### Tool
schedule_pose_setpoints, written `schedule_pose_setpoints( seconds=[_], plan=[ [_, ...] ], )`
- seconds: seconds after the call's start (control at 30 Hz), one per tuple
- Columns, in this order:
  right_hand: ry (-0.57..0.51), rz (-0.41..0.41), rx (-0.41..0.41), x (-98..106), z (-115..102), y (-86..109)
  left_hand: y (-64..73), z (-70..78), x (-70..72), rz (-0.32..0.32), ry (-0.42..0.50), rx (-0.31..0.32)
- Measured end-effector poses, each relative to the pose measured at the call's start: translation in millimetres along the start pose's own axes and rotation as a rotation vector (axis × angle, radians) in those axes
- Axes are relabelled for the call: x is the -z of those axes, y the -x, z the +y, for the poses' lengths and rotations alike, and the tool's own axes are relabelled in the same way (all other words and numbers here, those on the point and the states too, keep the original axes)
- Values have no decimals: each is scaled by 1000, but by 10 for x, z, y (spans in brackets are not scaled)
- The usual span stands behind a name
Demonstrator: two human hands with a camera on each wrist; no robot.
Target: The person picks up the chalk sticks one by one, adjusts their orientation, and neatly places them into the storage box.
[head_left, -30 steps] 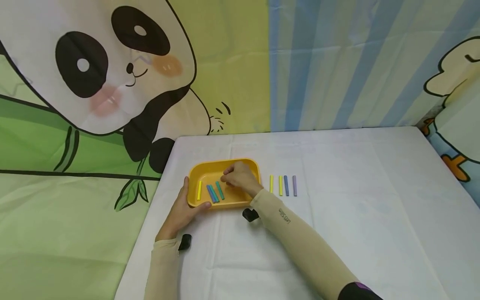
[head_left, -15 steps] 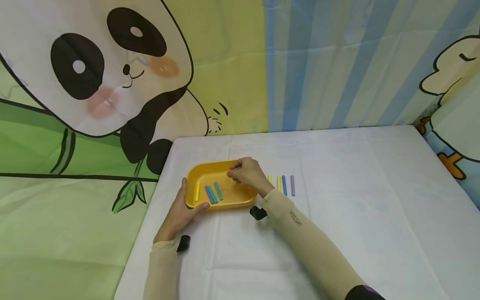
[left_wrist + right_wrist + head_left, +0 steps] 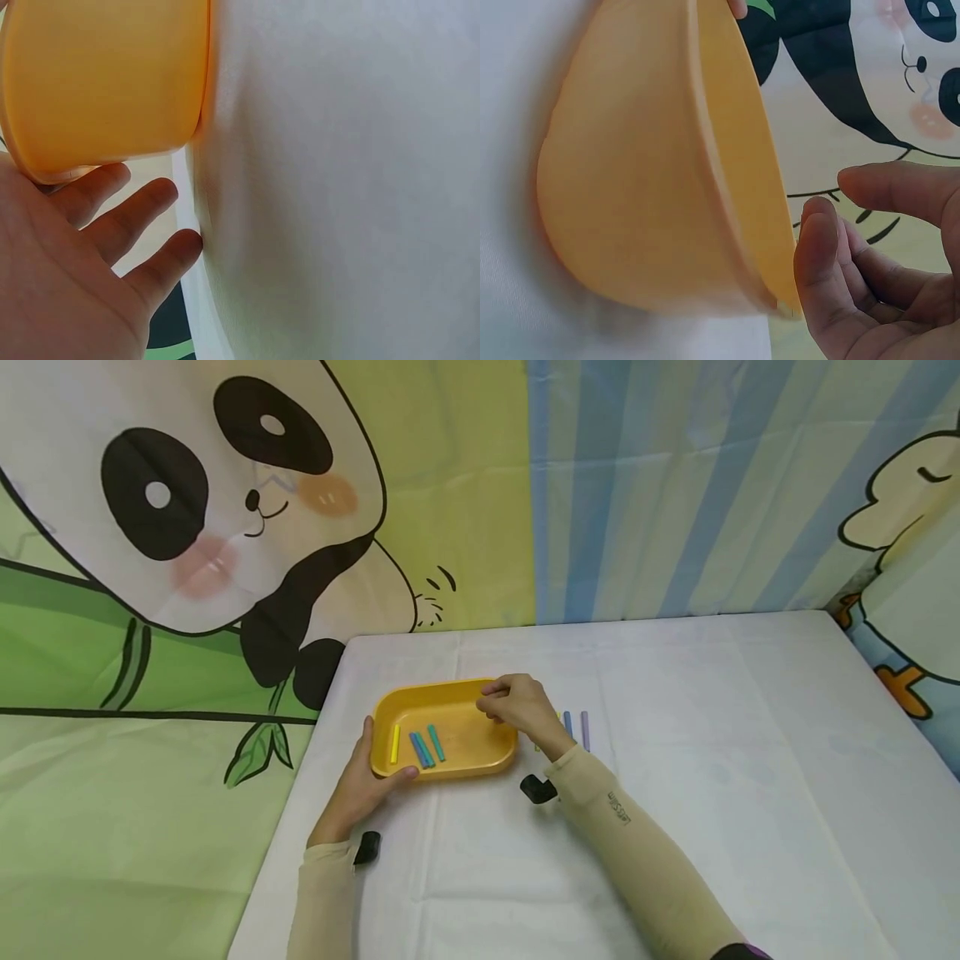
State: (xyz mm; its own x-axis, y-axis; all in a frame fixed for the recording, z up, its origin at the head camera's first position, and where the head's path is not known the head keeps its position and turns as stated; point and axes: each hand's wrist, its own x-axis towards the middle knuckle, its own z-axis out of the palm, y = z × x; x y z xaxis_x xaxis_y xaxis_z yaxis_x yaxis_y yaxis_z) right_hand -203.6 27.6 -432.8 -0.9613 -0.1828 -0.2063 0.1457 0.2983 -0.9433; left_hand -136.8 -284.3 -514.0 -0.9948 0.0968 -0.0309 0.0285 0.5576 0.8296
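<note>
My left hand (image 3: pixel 358 797) holds the near left corner of a yellow tray (image 3: pixel 476 745), its thumb over the front rim. In the left wrist view, several fingers (image 3: pixel 146 206) lie beside the tray's outer wall. A yellow stick (image 3: pixel 395 744), a blue stick (image 3: pixel 418 750) against a teal one, and a separate teal stick (image 3: pixel 437 743) lie inside. Over the tray's right end is my right hand (image 3: pixel 525 706), fingers loosely bent. The right wrist view shows a gap between its thumb and index finger, with nothing held.
Right of the tray, a purple stick (image 3: pixel 585 732) and a blue stick (image 3: pixel 568 724) lie upright in a row, with yellow ones mostly hidden behind the right hand. A white cloth (image 3: pixel 697 760) covers the table. A panda-print curtain (image 3: pixel 300 510) hangs behind.
My right hand has moved rightward from above the middle of the tray to its right rim, now covering the yellow sticks on the table. My left hand stays on the tray.
</note>
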Motion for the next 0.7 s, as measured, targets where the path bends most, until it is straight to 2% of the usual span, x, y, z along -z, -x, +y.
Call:
schedule_pose_setpoints(
  seconds=[0.33, 0.7],
  plan=[
    [-17, 55, -33, 307, 143, 105, -10, -27, -7, 4, -2, 4],
    [34, 123, -78, 629, 396, 193, -27, -65, -9, -5, 11, 14]
  ],
)
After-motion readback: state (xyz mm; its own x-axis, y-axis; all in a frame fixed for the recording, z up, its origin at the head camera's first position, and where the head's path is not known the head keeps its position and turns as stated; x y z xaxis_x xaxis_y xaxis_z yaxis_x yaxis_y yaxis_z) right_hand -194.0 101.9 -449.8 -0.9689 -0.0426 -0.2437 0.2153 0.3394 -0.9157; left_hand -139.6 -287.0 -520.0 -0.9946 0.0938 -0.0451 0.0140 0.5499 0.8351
